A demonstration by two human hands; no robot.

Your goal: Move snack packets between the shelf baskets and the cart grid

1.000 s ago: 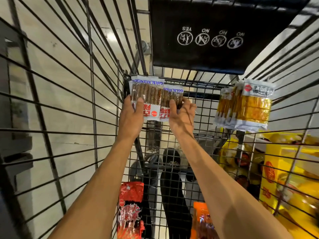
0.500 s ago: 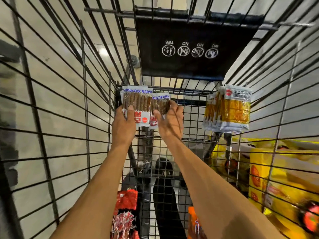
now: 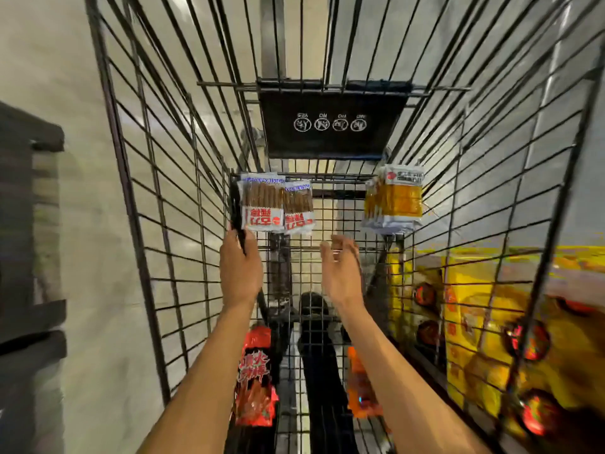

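Brown snack packets point(image 3: 276, 204) hang on the cart grid point(image 3: 337, 221) just above the left hand point(image 3: 240, 270). Its fingertips meet their lower left corner, grip unclear. The right hand point(image 3: 340, 270) holds nothing, fingers loosely spread below bare grid. Yellow packets point(image 3: 397, 198) hang up to its right.

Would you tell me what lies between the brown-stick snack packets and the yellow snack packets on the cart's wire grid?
In the head view, only bare black wire grid separates brown-stick snack packets from yellow snack packets.
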